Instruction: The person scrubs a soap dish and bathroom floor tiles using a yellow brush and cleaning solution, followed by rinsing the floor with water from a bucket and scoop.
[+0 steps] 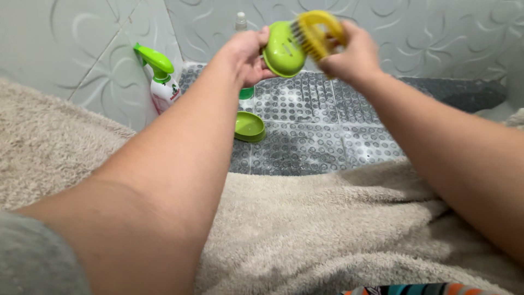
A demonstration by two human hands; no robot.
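At the far left a beige towel (49, 142) lies against the patterned grey wall tiles (82, 43), and it spreads across the whole lower part of the view. Just right of it a spray bottle (162, 82) with a green trigger head stands in the corner by the wall, its lower half partly hidden behind the person's left forearm. A round green lid (249, 126) lies flat on the grey studded mat (316, 136), near the bottle and just beside the forearm; a second bottle (241, 22) with a pale cap stands behind it, mostly covered by the left hand. The left hand (245, 54) is raised over the mat, its fingers clenched around the edge of a green soap dish (281, 49), which it holds tilted with the hollow side facing right. No contents can be made out in the dish. The right hand (352, 54) grips a yellow brush (319, 33), fingers wrapped over its back, with the bristles pressed against the dish; the brush is blurred. At the far right the mat ends in a dark strip (464, 93), and a striped bit of cloth (415, 289) is cut off at the bottom edge
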